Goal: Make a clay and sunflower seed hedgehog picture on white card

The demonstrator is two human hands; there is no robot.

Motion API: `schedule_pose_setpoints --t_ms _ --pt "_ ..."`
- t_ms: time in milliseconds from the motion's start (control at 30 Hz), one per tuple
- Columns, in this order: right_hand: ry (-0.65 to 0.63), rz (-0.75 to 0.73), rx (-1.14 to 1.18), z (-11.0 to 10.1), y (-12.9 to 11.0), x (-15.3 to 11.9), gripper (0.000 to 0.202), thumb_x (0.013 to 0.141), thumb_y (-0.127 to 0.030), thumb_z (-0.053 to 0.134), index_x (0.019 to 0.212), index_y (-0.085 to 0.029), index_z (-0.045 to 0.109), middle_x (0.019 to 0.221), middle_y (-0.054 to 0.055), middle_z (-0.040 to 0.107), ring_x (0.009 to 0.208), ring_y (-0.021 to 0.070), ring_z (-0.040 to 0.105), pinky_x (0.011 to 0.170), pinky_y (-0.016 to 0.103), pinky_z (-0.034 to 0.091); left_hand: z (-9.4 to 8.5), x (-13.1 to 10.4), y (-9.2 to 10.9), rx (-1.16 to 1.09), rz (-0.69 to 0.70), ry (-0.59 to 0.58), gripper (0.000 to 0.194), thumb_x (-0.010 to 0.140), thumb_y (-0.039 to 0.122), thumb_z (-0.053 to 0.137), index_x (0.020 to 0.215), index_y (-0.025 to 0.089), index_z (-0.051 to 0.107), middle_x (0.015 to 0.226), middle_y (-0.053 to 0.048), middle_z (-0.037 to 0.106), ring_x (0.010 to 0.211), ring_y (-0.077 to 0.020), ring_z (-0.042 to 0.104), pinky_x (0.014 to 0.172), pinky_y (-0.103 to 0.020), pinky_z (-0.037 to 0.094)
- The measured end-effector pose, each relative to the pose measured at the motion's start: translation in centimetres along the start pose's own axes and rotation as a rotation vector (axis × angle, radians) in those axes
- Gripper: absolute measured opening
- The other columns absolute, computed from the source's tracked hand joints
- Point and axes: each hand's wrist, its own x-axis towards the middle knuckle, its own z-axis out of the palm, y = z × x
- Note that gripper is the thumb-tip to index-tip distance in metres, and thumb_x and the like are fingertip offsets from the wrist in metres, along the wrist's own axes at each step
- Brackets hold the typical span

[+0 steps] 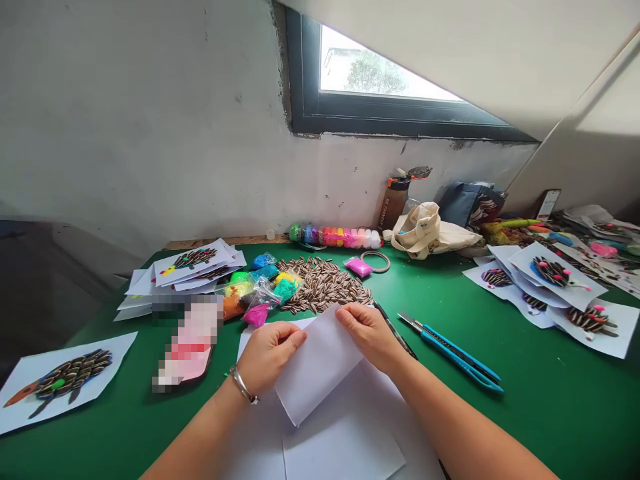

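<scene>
The paper (320, 370) looks smooth and matt, the bracelet (243, 385) glossy metal.

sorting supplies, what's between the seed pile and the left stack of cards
Small bags of colourful, clay-like material lie between the seed pile and those cards, in the head view.

The person's left hand (267, 357) is carrying, at its wrist, a narrow silver-coloured bangle (242, 385). The metal is curving smoothly and reflecting light; a small rounded end is projecting at its lower side. The left forearm (200, 430), right forearm (465, 413) and right hand (369, 333) are showing bare throughout their visible length.
</scene>
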Motion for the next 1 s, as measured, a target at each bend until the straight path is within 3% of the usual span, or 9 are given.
schedule_pose_setpoints --t_ms 167,433,767,900,1000 --pt "-0.006 -0.016 0.005 0.0 0.1 0.0 0.035 0.084 -0.046 0.051 0.064 -0.018 0.048 0.059 -0.004 0.035 0.053 0.0089 0.030 0.046 0.021 0.023 0.0 0.0 0.2 0.000 0.012 0.000 0.035 0.075 0.047 0.051 0.065 0.016 0.063 0.063 -0.001 0.055 0.058 -0.0138 0.046 0.046 -0.020 0.034" --pt "-0.012 0.008 0.014 -0.1 -0.1 0.1 0.032 0.082 -0.047 0.052 0.067 -0.019 0.054 0.060 -0.003 0.042 0.054 0.0103 0.036 0.047 0.022 0.026 0.1 0.0 0.4 -0.023 -0.007 0.021 0.035 0.074 0.048 0.054 0.067 0.016 0.067 0.065 -0.002 0.059 0.060 -0.0151 0.048 0.048 -0.021 0.037" --pt "0.006 -0.021 -0.009 -0.3 -0.9 -0.1 0.036 0.081 -0.047 0.055 0.061 -0.017 0.051 0.060 -0.003 0.042 0.055 0.0098 0.036 0.047 0.022 0.027 0.2 -0.1 0.6 -0.106 -0.041 -0.054 0.036 0.071 0.050 0.059 0.070 0.015 0.068 0.067 -0.003 0.060 0.058 -0.0147 0.050 0.047 -0.021 0.038" --pt "-0.028 0.068 0.252 -0.5 -1.0 0.0 0.037 0.079 -0.051 0.058 0.066 -0.016 0.056 0.059 -0.003 0.048 0.052 0.0094 0.041 0.048 0.021 0.030 0.2 0.0 0.5 -0.171 -0.080 0.018 0.039 0.069 0.053 0.062 0.072 0.014 0.069 0.066 -0.003 0.061 0.059 -0.0151 0.050 0.048 -0.021 0.038" --pt "-0.040 0.120 0.563 -0.5 -1.0 -0.1 0.038 0.078 -0.054 0.058 0.082 -0.017 0.063 0.074 0.002 0.061 0.065 0.0137 0.054 0.060 0.025 0.042 -0.1 0.2 0.1 -0.230 -0.071 0.158 0.041 0.065 0.054 0.065 0.069 0.014 0.068 0.062 -0.001 0.058 0.058 -0.0133 0.047 0.049 -0.021 0.037"
